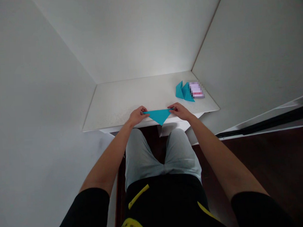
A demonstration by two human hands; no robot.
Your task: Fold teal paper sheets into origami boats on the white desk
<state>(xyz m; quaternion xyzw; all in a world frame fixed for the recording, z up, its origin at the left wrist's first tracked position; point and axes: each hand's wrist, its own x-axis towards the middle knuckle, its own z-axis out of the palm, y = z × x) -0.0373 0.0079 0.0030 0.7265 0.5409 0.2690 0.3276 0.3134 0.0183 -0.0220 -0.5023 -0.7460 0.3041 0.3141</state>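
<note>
A blue sheet of paper (pixel 159 116), folded into a triangle, is held at the front edge of the white shelf-like table. Its long side faces the wall and its point hangs toward me past the edge. My left hand (pixel 138 115) pinches the left corner between thumb and fingers. At the opposite corner, my right hand (pixel 178 110) grips the paper in the same way. Farther back on the right stand folded blue paper pieces (pixel 185 91), with upright points.
A pale pink and white item (pixel 197 90), blurred by pixels, lies beside the folded pieces. The white tabletop (pixel 130 94) is boxed in by walls at the left, back and right. My knees are just below its front edge.
</note>
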